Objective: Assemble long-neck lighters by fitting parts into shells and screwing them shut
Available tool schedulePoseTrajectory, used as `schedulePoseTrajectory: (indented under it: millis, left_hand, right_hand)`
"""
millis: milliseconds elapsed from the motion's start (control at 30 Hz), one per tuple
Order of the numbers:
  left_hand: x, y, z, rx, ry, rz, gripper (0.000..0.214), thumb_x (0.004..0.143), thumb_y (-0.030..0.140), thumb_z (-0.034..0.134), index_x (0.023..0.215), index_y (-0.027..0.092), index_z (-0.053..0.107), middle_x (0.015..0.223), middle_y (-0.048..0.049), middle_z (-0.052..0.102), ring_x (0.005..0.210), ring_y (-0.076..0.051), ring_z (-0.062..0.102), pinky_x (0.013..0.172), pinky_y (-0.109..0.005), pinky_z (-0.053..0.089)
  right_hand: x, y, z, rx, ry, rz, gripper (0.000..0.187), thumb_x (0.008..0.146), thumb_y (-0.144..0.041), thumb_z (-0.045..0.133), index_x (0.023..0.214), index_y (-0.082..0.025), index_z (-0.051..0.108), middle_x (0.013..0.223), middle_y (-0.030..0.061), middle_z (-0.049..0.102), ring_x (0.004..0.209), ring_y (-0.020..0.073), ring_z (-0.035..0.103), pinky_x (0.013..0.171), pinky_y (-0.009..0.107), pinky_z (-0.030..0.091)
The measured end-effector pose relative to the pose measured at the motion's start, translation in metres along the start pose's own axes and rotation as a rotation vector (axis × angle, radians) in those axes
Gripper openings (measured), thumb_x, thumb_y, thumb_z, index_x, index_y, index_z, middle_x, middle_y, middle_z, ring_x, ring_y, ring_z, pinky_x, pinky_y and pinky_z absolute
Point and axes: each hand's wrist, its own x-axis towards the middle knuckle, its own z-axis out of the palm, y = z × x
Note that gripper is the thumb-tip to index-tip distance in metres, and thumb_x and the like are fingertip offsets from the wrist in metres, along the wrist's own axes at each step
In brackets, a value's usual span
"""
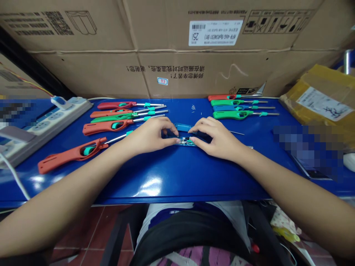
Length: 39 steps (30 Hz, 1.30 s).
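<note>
An opened blue long-nosed lighter (pixel 185 144) lies on the blue tabletop between my two hands, with small metal, black and teal parts showing inside its shell. From the left, my left hand (pixel 154 135) pinches the shell's end, thumb at the near edge and fingers curled behind. My right hand (pixel 215 138) grips the other end, its thumb by the black and teal parts. Just beyond them rests a separate blue translucent shell half (pixel 183 127). My fingers partly hide the lighter. A thin metal rod (pixel 237 133) lies past my right hand.
Several red and green lighters (pixel 109 127) lie at the left, and one red lighter (pixel 73 153) sits nearer. More lighters (pixel 233 115) are at back right. A power strip (pixel 55 120), a yellow-taped package (pixel 318 99) and a phone (pixel 307 166) flank them. Cardboard (pixel 169 37) stands behind.
</note>
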Motion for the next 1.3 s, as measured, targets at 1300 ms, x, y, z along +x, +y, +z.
schedulePoseTrajectory:
  millis: [1300]
  left_hand:
    - [-0.004,0.001,0.019,0.141,-0.093,0.452,0.026,0.104,0.025,0.055,0.124,0.018,0.069,0.126,-0.0106,0.068,0.115,-0.023,0.065,0.102,-0.037,0.052]
  right_hand:
    - [-0.003,0.020,-0.065,0.142,-0.451,0.285,0.025,0.085,-0.045,0.071,0.086,-0.020,0.075,0.067,-0.0014,0.060,0.060,0.0125,0.049,0.057,0.028,0.035]
